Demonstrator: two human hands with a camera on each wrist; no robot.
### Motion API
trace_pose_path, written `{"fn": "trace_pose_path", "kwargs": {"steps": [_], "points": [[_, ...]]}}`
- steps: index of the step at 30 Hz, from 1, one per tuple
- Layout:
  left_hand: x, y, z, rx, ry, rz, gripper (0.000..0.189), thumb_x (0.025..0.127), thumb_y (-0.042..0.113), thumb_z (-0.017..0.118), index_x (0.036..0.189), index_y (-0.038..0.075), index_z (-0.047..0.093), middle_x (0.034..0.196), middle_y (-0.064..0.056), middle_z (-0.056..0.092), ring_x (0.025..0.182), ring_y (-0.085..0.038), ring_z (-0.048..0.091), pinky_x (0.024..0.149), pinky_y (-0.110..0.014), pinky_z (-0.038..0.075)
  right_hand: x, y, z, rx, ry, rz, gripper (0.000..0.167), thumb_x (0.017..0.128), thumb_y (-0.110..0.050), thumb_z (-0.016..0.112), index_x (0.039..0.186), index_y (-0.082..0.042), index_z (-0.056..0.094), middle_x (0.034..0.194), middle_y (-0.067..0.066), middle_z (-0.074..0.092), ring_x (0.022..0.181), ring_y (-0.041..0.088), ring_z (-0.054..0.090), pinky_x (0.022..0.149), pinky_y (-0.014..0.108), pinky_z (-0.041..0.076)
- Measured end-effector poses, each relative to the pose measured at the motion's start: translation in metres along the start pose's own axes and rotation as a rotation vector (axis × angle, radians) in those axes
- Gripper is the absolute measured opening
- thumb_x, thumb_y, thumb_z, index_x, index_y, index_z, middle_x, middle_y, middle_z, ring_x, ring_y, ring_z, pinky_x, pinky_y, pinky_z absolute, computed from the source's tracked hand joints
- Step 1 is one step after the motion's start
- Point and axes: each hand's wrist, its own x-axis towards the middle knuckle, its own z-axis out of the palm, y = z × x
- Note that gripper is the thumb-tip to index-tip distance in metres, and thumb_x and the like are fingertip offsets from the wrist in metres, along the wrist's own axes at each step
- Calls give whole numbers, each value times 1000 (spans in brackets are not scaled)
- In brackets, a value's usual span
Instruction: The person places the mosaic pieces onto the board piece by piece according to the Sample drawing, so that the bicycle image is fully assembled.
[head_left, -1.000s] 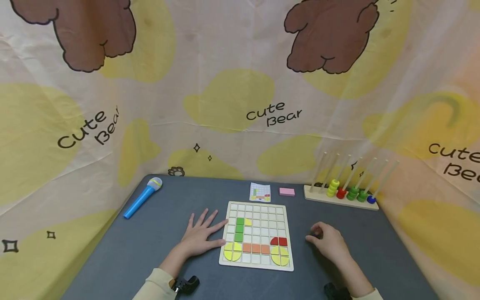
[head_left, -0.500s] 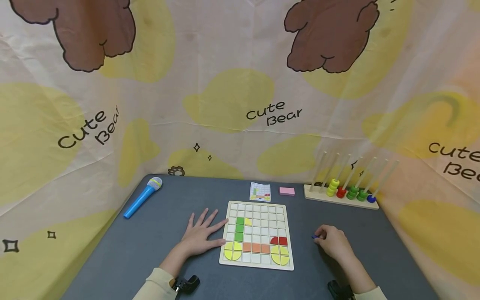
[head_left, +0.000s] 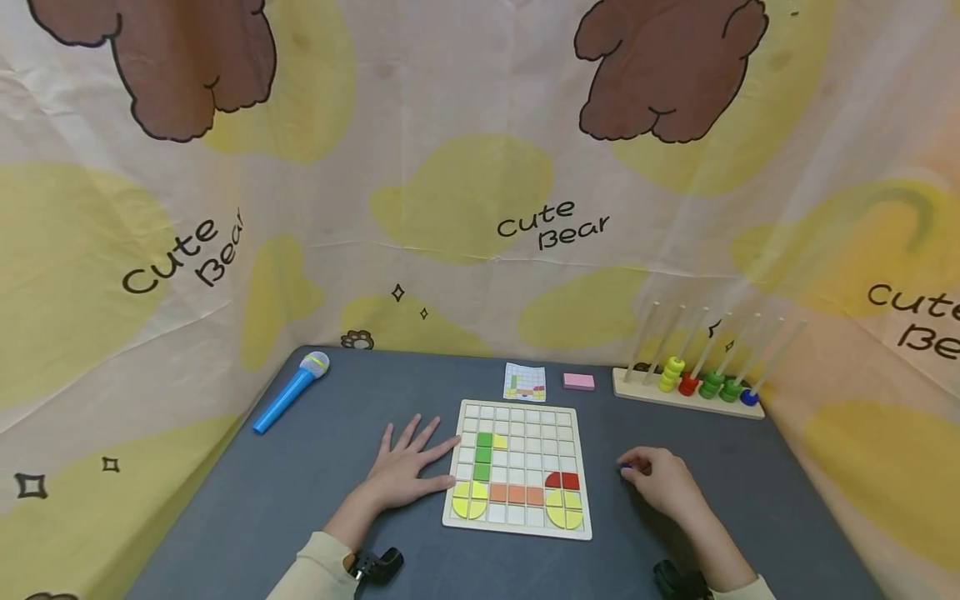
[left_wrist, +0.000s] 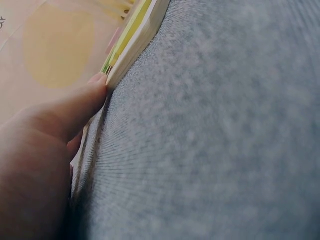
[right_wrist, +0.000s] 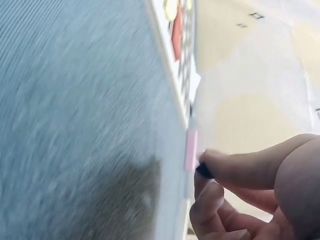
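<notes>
A square-grid puzzle board (head_left: 525, 426) lies on the table, bearing green, yellow, orange and red tiles among white cells. My left hand (head_left: 401, 477) is spread flat beside it, thumb and index fingertips touching its left edge. In the left wrist view the thumb (left_wrist: 90, 100) meets the side of the board. To the right of the board, above the tabletop, my right hand (head_left: 662, 481) pinches a small dark blue piece (right_wrist: 204, 170) between thumb and fingers. The fingers mostly cover that piece, so its shape cannot be made out.
Behind the board lie a printed pattern card (head_left: 525, 382) and a pink block (head_left: 578, 382). A bead-counting rack (head_left: 690, 402) with upright rods stands at the back right. A blue toy microphone (head_left: 291, 393) rests at the left. A printed cloth (head_left: 450, 200) hangs behind the table.
The dark blue piece came into sight between my right fingers, which shifted slightly right and then turned a little. My left hand keeps its place on the board's edge. The head view moved slightly.
</notes>
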Motion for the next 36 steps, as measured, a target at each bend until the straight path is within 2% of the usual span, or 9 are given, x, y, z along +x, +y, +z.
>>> {"fn": "trace_pose_path", "kwargs": {"steps": [7,15,18,22,28,36], "points": [[-1,3,-3,18,-13,-9,73,89,78,48,155,48,34,169,1,19,157,-36,4,117,-71,-5,-5,-23,4,162,58,-4,12,84,-15,83,89,-9,74,75,0,68,66,16,58,55,27,48],[-1,2,-2,26,-17,-11,74,90,80,45,155,49,32,170,2,16,158,-34,2,118,-70,-6,-11,-50,20,214,75,-63,8,79,-18,88,83,-18,80,77,-5,71,69,15,55,56,25,46],[-1,3,-3,27,-11,-4,73,90,78,47,155,48,34,170,1,18,157,-36,4,117,-71,-4,-12,-60,28,249,63,-59,8,79,-18,87,82,-18,80,76,-5,71,68,14,57,57,25,48],[-1,3,-4,38,6,5,71,91,76,49,155,47,36,169,-1,21,157,-37,7,117,-72,-2,-16,-73,39,297,6,-83,8,81,-18,85,82,-15,78,72,-3,71,65,12,61,56,25,49],[-2,2,-3,32,3,7,72,91,76,48,155,47,35,169,0,20,157,-37,6,117,-72,-2,-23,-91,59,258,-94,-182,10,83,-20,84,77,-16,77,67,-3,68,60,10,58,53,23,47],[-2,3,-3,27,9,5,72,90,78,48,154,47,37,169,-1,22,157,-37,7,117,-72,-2,-27,-102,86,144,-95,-319,16,81,-15,85,70,-19,74,61,-13,61,57,0,49,52,20,41]]}}
